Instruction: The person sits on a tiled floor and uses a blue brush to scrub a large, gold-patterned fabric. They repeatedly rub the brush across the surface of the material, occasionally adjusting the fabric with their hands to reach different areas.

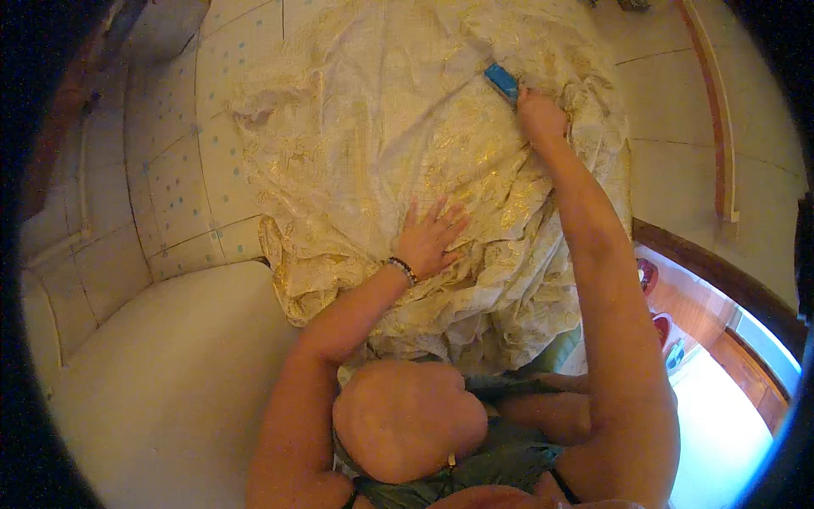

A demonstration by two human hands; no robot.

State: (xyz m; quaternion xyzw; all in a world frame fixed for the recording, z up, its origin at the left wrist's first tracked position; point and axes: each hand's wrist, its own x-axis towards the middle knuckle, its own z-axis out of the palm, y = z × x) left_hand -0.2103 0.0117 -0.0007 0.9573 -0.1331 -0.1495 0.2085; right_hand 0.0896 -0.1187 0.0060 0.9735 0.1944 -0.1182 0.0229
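Note:
A large cream fabric with a shiny gold pattern [356, 146] lies spread and wrinkled before me, bunched into thick folds towards my body. My left hand [429, 242], with a beaded bracelet at the wrist, rests flat on it, fingers spread. Farther off to the right, my right hand [540, 118] is closed around one end of a blue brush-like tool [502, 81]. The tool's other end points up and left over the fabric; its underside is hidden.
Tiled wall [178, 172] with small blue marks stands on the left, above a smooth white surface [172, 356]. On the right are a wooden strip [712, 108], a dark edge [712, 273], and red items [661, 327] beyond it.

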